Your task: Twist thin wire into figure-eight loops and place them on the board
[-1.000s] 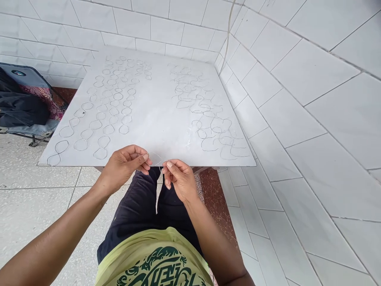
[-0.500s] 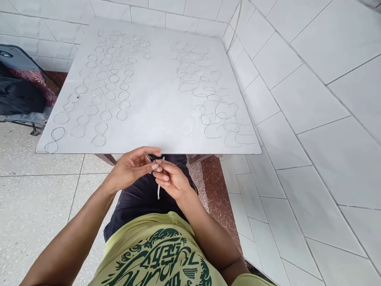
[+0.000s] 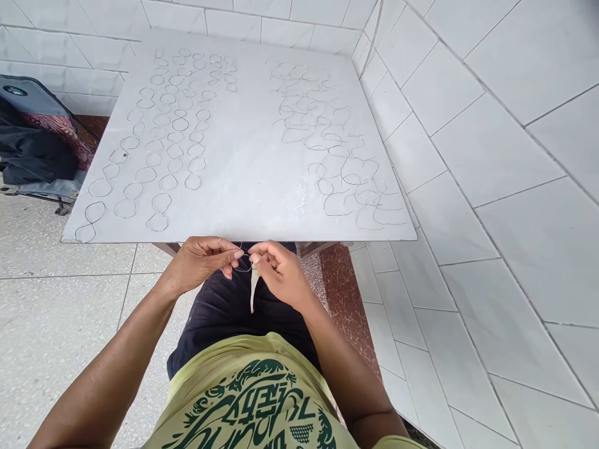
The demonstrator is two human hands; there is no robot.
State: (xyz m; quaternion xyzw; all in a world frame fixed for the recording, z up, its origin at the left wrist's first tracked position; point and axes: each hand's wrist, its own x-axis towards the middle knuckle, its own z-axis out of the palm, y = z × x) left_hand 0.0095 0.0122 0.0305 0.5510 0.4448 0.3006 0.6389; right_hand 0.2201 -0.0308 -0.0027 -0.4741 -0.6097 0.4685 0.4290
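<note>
Where the two hands meet, low in the middle of the frame, a thin wire (image 3: 242,269) runs between them. The left hand (image 3: 201,262) pinches one end of it, with thumb and first finger pressed tight together and the other fingers curled in. The right hand (image 3: 281,274) pinches the other end the same way, its fingertips closed on the wire. The wire bends in a small loop between the two pinches, just below the near edge of the white table (image 3: 253,187) and above the dark trousers (image 3: 219,318). A pale strip (image 3: 253,296) hangs down under the right hand's fingers, but what it is cannot be told. On the table, toward the upper left of the frame, many neat wire loops (image 3: 159,149) lie in rows. Toward the upper right lies a messy bunch of bent wires (image 3: 337,168). A white tiled wall (image 3: 468,156) fills the right side. A dark bag (image 3: 32,143) sits at the far left edge. A yellow-green shirt (image 3: 253,399) shows at the bottom.
</note>
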